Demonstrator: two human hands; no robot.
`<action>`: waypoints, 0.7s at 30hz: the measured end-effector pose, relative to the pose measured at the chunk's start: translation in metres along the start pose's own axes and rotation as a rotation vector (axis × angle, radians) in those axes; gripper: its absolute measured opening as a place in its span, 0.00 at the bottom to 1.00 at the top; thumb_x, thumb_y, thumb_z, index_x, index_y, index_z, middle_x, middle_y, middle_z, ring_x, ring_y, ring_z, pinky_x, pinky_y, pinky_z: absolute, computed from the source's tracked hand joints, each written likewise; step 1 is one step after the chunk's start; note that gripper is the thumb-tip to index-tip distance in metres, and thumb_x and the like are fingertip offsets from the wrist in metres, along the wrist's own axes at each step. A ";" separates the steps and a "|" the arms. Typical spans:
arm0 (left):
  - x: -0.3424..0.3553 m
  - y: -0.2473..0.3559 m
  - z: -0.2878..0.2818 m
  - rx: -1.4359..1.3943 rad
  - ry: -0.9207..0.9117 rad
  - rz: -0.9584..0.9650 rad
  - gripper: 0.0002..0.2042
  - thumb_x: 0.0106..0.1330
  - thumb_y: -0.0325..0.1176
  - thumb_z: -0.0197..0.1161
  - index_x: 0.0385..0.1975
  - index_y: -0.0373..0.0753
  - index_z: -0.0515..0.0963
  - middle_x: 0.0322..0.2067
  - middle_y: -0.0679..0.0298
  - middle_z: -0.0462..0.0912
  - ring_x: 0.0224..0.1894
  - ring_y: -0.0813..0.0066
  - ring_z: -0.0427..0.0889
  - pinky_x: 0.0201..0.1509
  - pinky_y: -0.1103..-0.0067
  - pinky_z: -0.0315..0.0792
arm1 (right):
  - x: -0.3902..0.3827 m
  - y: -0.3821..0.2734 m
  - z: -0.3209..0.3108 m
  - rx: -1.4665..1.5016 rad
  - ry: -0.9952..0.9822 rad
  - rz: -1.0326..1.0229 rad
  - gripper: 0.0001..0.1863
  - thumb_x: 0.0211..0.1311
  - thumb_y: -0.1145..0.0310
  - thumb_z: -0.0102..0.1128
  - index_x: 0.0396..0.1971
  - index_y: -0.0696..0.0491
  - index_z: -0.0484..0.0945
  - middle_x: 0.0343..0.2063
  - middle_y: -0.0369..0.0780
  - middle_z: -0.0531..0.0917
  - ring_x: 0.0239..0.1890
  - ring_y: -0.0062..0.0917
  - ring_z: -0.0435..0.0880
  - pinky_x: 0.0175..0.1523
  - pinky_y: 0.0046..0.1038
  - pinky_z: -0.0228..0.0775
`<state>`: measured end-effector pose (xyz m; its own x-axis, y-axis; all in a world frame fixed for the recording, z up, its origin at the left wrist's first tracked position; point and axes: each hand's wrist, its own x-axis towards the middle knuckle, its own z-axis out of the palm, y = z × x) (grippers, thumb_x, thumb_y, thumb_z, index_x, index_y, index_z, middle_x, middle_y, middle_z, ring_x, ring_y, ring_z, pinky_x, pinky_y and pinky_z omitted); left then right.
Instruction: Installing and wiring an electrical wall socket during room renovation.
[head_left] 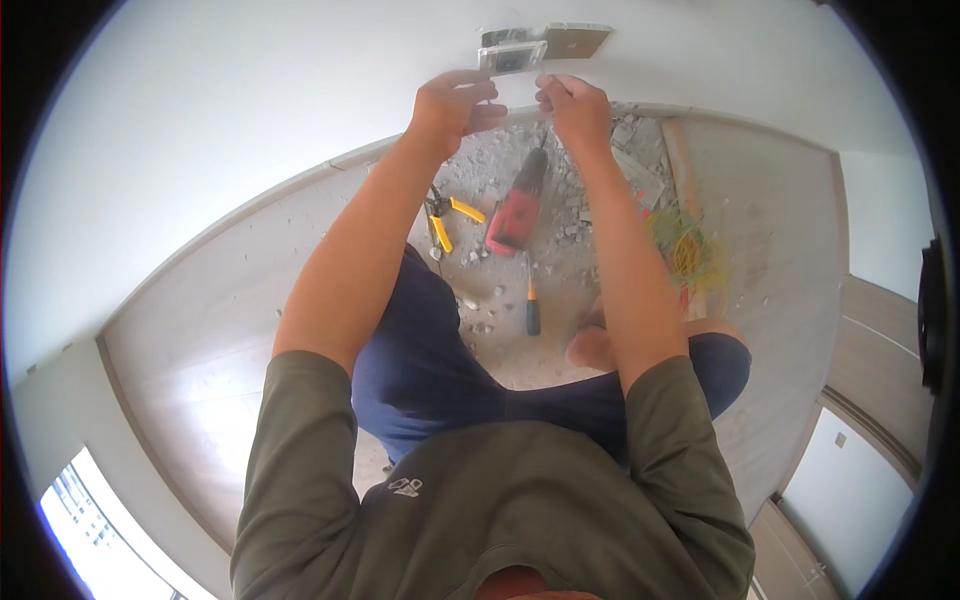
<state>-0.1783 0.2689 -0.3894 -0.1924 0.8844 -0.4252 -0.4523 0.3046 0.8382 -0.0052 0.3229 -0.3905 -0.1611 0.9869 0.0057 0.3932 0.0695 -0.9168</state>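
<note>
Honestly, a loose hold could let the white-edged plate [512,58] at the far wall [350,70] drop onto the rubble [475,170] or red power tool [516,215] below. Our arms [350,255] stretch far, nearly straight. Our left hand [452,108] has fingers spread, gripping or not we can't tell; our right hand [578,108] has thumb and finger pinched together, on what we can't tell.

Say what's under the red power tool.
Gray rubble lies around the red power tool; whatever is directly beneath its body is covered, so I can't tell.
</note>
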 end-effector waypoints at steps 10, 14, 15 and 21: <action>0.021 -0.017 -0.012 -0.039 -0.046 -0.047 0.14 0.65 0.28 0.62 0.47 0.29 0.73 0.39 0.54 0.81 0.40 0.64 0.84 0.41 0.75 0.82 | 0.011 0.007 0.000 -0.069 -0.075 0.051 0.16 0.58 0.59 0.61 0.33 0.59 0.84 0.24 0.38 0.85 0.27 0.20 0.82 0.35 0.24 0.73; 0.016 -0.009 -0.007 -0.050 -0.041 -0.047 0.14 0.66 0.29 0.61 0.47 0.29 0.73 0.39 0.54 0.81 0.40 0.64 0.83 0.44 0.73 0.82 | 0.014 0.001 0.000 -0.044 -0.022 -0.064 0.16 0.59 0.57 0.59 0.28 0.55 0.84 0.21 0.38 0.85 0.24 0.21 0.83 0.33 0.25 0.73; 0.016 -0.008 -0.007 -0.057 -0.061 -0.058 0.14 0.66 0.29 0.61 0.47 0.29 0.73 0.39 0.54 0.81 0.40 0.64 0.83 0.45 0.73 0.82 | 0.016 -0.002 0.000 -0.061 -0.023 -0.078 0.15 0.59 0.57 0.60 0.30 0.54 0.84 0.21 0.38 0.85 0.24 0.21 0.83 0.34 0.25 0.73; 0.023 -0.006 -0.006 -0.143 -0.068 -0.053 0.14 0.66 0.28 0.60 0.48 0.29 0.71 0.38 0.54 0.82 0.38 0.65 0.84 0.43 0.74 0.83 | 0.026 0.003 0.001 -0.167 -0.013 -0.141 0.15 0.57 0.56 0.63 0.33 0.54 0.84 0.23 0.37 0.84 0.27 0.23 0.83 0.38 0.25 0.73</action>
<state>-0.1852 0.2852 -0.4063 -0.1076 0.8916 -0.4398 -0.5803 0.3029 0.7560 -0.0093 0.3488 -0.3936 -0.2361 0.9639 0.1235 0.5104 0.2311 -0.8283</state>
